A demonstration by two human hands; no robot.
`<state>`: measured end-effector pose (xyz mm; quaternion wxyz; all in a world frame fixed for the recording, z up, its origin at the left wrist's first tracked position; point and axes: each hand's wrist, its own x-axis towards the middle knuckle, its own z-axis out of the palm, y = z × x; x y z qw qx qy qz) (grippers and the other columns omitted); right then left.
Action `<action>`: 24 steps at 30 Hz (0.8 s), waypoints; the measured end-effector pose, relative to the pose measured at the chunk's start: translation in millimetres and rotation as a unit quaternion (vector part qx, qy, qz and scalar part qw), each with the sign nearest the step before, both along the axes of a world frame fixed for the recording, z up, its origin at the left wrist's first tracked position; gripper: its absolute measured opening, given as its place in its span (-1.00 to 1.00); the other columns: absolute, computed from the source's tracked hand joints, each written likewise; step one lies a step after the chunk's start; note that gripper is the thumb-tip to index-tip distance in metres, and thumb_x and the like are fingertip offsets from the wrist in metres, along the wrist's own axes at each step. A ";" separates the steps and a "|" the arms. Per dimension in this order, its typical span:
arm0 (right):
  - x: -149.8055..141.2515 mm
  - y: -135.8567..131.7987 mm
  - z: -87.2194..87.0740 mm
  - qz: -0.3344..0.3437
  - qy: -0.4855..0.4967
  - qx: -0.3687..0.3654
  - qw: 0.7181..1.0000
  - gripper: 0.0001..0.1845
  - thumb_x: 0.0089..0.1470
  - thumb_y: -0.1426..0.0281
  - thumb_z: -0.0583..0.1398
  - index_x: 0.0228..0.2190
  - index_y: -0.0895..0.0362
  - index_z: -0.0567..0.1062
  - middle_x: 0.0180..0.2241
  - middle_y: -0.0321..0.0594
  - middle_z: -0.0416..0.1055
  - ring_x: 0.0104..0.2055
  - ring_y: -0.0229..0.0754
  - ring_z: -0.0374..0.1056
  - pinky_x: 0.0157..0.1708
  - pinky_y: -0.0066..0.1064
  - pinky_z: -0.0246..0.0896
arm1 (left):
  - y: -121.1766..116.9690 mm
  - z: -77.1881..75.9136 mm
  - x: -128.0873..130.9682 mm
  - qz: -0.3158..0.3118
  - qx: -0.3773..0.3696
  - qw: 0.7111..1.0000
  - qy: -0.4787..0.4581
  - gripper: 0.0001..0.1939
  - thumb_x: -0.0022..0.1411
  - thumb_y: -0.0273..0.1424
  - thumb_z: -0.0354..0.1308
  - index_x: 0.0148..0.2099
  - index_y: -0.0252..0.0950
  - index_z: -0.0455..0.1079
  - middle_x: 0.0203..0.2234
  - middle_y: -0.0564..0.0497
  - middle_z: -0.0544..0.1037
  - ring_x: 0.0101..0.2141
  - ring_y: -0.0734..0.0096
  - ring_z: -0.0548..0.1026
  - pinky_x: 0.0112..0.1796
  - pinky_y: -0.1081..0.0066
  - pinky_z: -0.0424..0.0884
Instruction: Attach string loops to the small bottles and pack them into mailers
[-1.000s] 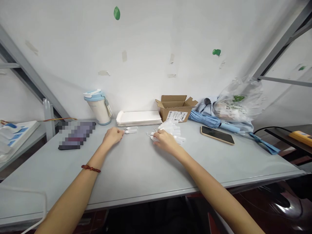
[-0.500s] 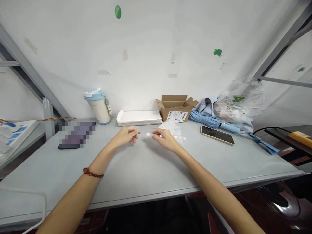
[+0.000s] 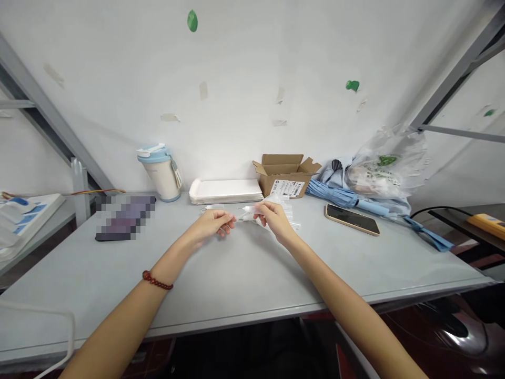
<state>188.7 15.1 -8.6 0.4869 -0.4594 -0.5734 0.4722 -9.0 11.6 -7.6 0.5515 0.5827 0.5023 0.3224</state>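
Note:
Near the middle of the grey table, my left hand is closed, thumb against fingers. Whatever it pinches is too small to make out. Just to the right, my right hand grips a small white piece with a thin dark tip, which points left toward my left hand. Behind and beside my right hand lies a fanned pile of small clear plastic bags. A small clear item shows just behind my left hand, partly hidden by it.
At the back stand a stack of white envelopes, an open cardboard box and a cream-and-blue cup. To the right lie a phone, a folded blue umbrella and a plastic bag. A blurred dark object lies left.
My left hand has moved right and slightly down, uncovering the small clear item behind it. My right hand has shifted slightly right and up, still gripping the small white piece.

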 end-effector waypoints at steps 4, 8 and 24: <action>1.8 1.1 -2.8 -0.001 -0.019 0.018 1.000 -0.74 -0.04 0.23 0.11 -0.53 0.17 0.43 -0.60 -0.32 0.33 -0.62 -0.37 0.05 -0.57 -0.47 -0.02 | -0.2 -0.3 1.1 -0.005 0.042 0.999 -0.003 -0.64 0.01 -0.09 0.22 -0.43 -0.34 0.43 -0.48 -0.02 0.48 -0.52 0.45 0.41 -0.47 0.43 0.32; 2.2 2.8 -6.6 0.005 -0.043 0.025 0.999 -0.73 -0.02 0.22 0.11 -0.50 0.17 0.45 -0.60 -0.33 0.33 -0.62 -0.37 0.06 -0.58 -0.47 -0.02 | -1.2 1.5 2.3 0.009 0.079 0.997 -0.003 -0.65 0.01 -0.10 0.21 -0.43 -0.32 0.44 -0.45 -0.03 0.50 -0.50 0.45 0.41 -0.44 0.41 0.34; -0.1 2.7 -8.9 0.011 -0.064 0.033 0.997 -0.72 -0.04 0.22 0.10 -0.52 0.18 0.45 -0.63 -0.33 0.31 -0.63 -0.35 0.06 -0.58 -0.47 -0.04 | -1.8 2.4 4.2 -0.020 0.098 0.995 -0.006 -0.68 0.04 -0.12 0.19 -0.41 -0.30 0.46 -0.54 0.02 0.47 -0.52 0.44 0.40 -0.47 0.41 0.32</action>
